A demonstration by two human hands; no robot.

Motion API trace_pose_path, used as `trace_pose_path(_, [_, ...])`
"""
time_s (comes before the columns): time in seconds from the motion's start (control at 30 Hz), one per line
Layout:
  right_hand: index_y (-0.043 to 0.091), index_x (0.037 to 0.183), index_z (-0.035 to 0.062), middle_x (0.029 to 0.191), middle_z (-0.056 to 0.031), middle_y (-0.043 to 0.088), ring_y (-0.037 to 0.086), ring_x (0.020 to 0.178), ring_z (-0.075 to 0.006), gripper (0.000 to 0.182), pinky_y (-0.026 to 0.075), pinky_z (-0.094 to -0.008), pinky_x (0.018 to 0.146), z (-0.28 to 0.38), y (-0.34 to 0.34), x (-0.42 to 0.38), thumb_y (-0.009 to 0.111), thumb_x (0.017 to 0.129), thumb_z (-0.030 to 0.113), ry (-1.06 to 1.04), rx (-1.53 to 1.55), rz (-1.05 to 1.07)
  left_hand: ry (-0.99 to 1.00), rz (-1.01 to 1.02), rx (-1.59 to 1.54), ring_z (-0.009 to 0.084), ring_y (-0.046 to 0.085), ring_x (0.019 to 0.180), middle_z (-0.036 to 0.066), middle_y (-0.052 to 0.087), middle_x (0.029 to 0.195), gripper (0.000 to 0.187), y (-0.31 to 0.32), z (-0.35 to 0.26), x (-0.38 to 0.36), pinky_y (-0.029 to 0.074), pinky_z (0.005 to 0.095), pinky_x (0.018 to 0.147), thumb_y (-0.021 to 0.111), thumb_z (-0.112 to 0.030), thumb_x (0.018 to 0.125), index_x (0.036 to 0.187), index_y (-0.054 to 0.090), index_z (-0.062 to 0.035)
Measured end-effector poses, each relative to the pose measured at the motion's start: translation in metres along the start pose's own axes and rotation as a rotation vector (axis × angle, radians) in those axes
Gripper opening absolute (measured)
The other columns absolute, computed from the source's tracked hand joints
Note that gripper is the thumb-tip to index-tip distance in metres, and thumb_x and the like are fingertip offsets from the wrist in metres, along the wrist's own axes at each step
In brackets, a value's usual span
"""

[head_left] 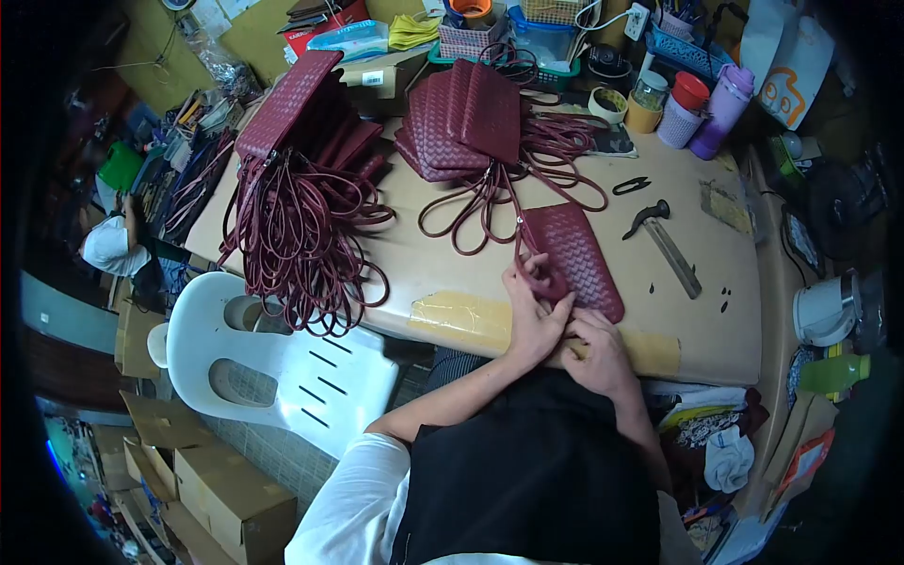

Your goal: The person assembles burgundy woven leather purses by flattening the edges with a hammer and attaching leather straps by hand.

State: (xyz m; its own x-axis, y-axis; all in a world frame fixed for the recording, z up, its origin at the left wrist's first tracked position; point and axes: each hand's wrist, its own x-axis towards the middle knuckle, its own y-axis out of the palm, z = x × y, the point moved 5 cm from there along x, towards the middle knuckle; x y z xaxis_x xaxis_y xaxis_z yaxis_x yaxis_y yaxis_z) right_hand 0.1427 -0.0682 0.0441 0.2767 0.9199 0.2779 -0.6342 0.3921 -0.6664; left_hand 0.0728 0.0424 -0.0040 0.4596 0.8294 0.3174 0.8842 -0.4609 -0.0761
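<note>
The left hand [533,325] has its fingers curled and closed on one maroon strap [517,245]; the right hand [601,356] meets it with bent fingers, and whether these pinch anything I cannot tell. The strap belongs to one woven maroon pouch [579,254], lying on the desk [720,341] just in from the middle of its front edge. Beyond it sit two piles of like pouches, overlapping too much to count: the first pile [282,113] by the left edge, its straps spilling over the front edge, the second pile [466,113] toward the back edge. Toward the right edge lie one hammer [673,255] and one pair of snips [631,185]. Near the back right corner stand one tape roll [607,105] and one purple bottle [723,113]. One white chair [325,377] is by the front left corner
</note>
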Motion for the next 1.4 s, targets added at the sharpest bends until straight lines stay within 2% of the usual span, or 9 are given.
trace_pose_path(0.13, [0.063,0.088,0.0005,0.109,-0.0214,0.062,0.058,0.103,-0.0382,0.022,0.047,-0.0453,0.09,0.01,0.009,-0.001,0.066,0.068,0.006,-0.069,0.037,0.051,0.046,-0.013,-0.017,0.0278,0.038,0.127,0.02,0.037,0.135,0.068,-0.01,-0.009,0.008,0.036,0.0381,0.106,0.067,0.006,0.075,0.135,0.036,0.0002])
trace_pose_path(0.23, [0.065,0.091,0.0021,0.109,-0.0215,0.061,0.058,0.106,-0.0366,0.025,0.047,-0.0436,0.092,0.018,0.01,0.0,0.067,0.067,0.006,-0.096,0.017,0.069,-0.301,0.065,-0.712,0.0219,0.05,0.118,0.015,0.04,0.138,0.073,-0.007,-0.002,0.018,0.045,0.0347,0.096,0.064,0.007,0.079,0.141,0.025,-0.0003])
trace_pose_path(0.33, [0.065,0.093,0.0022,0.11,-0.0213,0.061,0.058,0.105,-0.0363,0.026,0.047,-0.0426,0.092,0.022,0.016,0.002,0.068,0.068,0.005,-0.117,0.134,0.2,-0.382,0.298,-0.124,0.017,0.055,0.105,0.011,0.055,0.119,0.051,-0.011,0.008,0.014,0.046,0.0312,0.088,0.058,0.008,0.082,0.131,0.048,-0.001])
trace_pose_path(0.47, [0.065,0.092,-0.002,0.102,-0.0189,0.067,0.066,0.092,-0.0318,0.019,0.051,-0.0357,0.084,0.054,-0.01,0.004,0.064,0.073,-0.005,-0.129,0.398,0.258,0.17,0.314,0.009,0.0227,0.053,0.097,0.007,0.054,0.101,0.057,-0.029,-0.063,0.03,0.045,0.0323,0.084,0.06,0.01,0.066,0.12,0.062,-0.008])
trace_pose_path(0.6, [0.065,0.086,-0.0031,0.088,-0.0186,0.069,0.068,0.083,-0.0306,0.014,0.053,-0.0346,0.077,0.104,-0.069,-0.005,0.066,0.073,0.003,-0.244,0.364,0.128,0.905,0.344,0.599,0.0243,0.051,0.087,0.005,0.052,0.097,0.051,-0.041,-0.138,0.03,0.042,0.0376,0.077,0.06,-0.014,0.074,0.125,0.06,-0.0173])
trace_pose_path(0.83, [0.063,0.102,0.0,0.113,-0.0197,0.061,0.059,0.106,-0.0335,0.03,0.046,-0.04,0.092,0.039,-0.05,0.001,0.07,0.074,0.01,0.072,0.147,-0.045,0.641,1.105,0.832,0.0313,0.039,0.129,0.012,0.045,0.13,0.081,-0.033,-0.045,-0.019,0.033,0.0563,0.103,0.077,-0.033,0.065,0.139,0.048,-0.0194])
trace_pose_path(0.93, [0.058,0.115,0.0025,0.131,-0.0183,0.052,0.048,0.123,-0.0344,0.047,0.035,-0.044,0.104,0.001,-0.012,0.002,0.074,0.072,0.015,0.076,-0.248,0.002,0.332,1.081,0.698,0.0348,0.021,0.143,0.016,0.034,0.146,0.1,-0.063,-0.035,0.001,0.018,0.0659,0.109,0.085,-0.039,0.057,0.144,0.042,-0.02])
trace_pose_path(1.13, [0.057,0.121,0.0051,0.138,-0.0167,0.049,0.044,0.129,-0.0333,0.053,0.027,-0.0461,0.109,-0.01,-0.023,0.001,0.075,0.072,0.018,0.047,-0.338,0.129,0.488,0.781,0.52,0.0419,0.041,0.131,0.023,0.048,0.134,0.054,-0.088,-0.016,0.005,0.035,0.0456,0.11,0.074,-0.027,0.079,0.125,0.058,-0.0023])
trace_pose_path(1.4, [0.065,0.082,0.0043,0.085,-0.01,0.067,0.063,0.083,-0.0288,0.008,0.043,-0.0387,0.085,-0.012,-0.038,0.0,0.067,0.08,0.012,0.086,-0.375,-0.067,0.31,0.445,0.443,0.0307,0.063,0.078,0.013,0.066,0.081,0.016,-0.087,-0.032,0.022,0.05,0.0379,0.07,0.074,-0.013,0.08,0.089,0.069,-0.0013])
